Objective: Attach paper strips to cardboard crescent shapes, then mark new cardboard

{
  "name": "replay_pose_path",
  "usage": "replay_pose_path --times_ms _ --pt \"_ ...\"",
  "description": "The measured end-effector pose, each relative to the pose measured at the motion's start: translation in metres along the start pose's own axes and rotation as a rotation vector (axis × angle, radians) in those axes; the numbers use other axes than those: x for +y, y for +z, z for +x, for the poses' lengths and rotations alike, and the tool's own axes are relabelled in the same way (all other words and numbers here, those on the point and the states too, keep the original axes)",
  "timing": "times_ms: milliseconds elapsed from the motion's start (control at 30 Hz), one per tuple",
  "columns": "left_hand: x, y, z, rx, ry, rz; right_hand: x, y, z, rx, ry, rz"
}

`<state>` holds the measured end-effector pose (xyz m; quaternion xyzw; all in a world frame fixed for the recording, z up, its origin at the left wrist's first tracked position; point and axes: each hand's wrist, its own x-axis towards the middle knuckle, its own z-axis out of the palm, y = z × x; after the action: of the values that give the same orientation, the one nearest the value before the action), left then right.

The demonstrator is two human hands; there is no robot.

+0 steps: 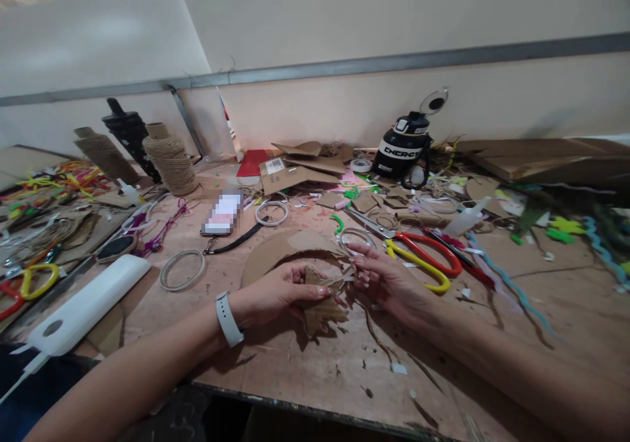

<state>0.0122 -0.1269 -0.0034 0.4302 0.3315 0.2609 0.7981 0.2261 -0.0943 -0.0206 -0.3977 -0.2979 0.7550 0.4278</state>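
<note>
My left hand [290,291] is closed on a small, ragged-edged piece of cardboard [319,314], thumb on top, near the table's front. Thin strands of twine [339,278] run from this piece toward my right hand [377,275], whose thumb and fingertips pinch their end together with what looks like a bit of white strip. A curved cardboard piece [268,252] lies flat on the table just behind my hands. Beyond my right fingers rests a roll of tape [357,237], beside red-handled scissors [433,252] and yellow-handled scissors [418,268].
On the left lie a white device with a cord [93,304], a phone [222,212] and a tape ring [182,270]. Twine spools [170,157] stand behind. A black bottle [401,147] and cardboard scraps [300,173] line the back, with glue bottle [467,218] on the right.
</note>
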Motion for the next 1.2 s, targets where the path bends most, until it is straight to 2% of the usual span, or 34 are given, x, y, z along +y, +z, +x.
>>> replay_pose_path --times_ms 167,267,333,400,467,500,567,633,667,800,867,933,1067,1200 --pt "0.000 -0.002 0.000 0.000 0.041 0.010 -0.002 0.003 -0.003 0.058 -0.009 -0.171" --pt "0.001 -0.002 0.000 -0.004 0.033 0.013 -0.015 0.002 -0.006 0.055 0.015 -0.530" --pt "0.002 -0.001 -0.001 -0.006 0.031 0.021 -0.026 0.003 -0.009 0.089 -0.129 -0.857" --pt "0.003 0.000 -0.002 -0.016 0.024 0.035 -0.036 0.005 -0.014 0.153 -0.432 -1.087" --pt "0.003 0.001 -0.002 -0.029 0.007 0.051 -0.039 0.010 -0.019 0.065 -0.634 -1.174" --pt "0.003 0.002 -0.003 -0.034 -0.006 0.055 -0.038 0.011 -0.021 -0.044 -0.656 -1.195" --pt "0.002 0.002 -0.003 -0.034 -0.038 0.064 -0.033 0.014 -0.025 -0.298 -0.572 -1.232" --pt "0.002 0.002 -0.003 -0.029 -0.072 0.074 -0.025 0.015 -0.026 -0.453 -0.436 -1.257" --pt "0.002 0.002 -0.003 -0.030 -0.087 0.078 -0.022 0.014 -0.026 -0.476 -0.365 -1.248" --pt "0.004 0.003 -0.003 -0.049 -0.096 0.067 -0.016 0.014 -0.027 -0.423 -0.024 -1.038" --pt "0.005 0.004 -0.003 -0.060 -0.086 0.067 -0.015 0.013 -0.027 -0.417 0.074 -0.966" --pt "0.004 0.004 -0.003 -0.065 -0.078 0.060 -0.015 0.013 -0.025 -0.417 0.045 -0.985" --pt "0.001 0.003 -0.001 -0.082 -0.047 0.046 -0.016 0.011 -0.023 -0.451 -0.126 -1.115" --pt "0.003 0.000 -0.002 -0.097 -0.057 0.108 -0.018 0.009 -0.021 -0.458 -0.096 -1.109"
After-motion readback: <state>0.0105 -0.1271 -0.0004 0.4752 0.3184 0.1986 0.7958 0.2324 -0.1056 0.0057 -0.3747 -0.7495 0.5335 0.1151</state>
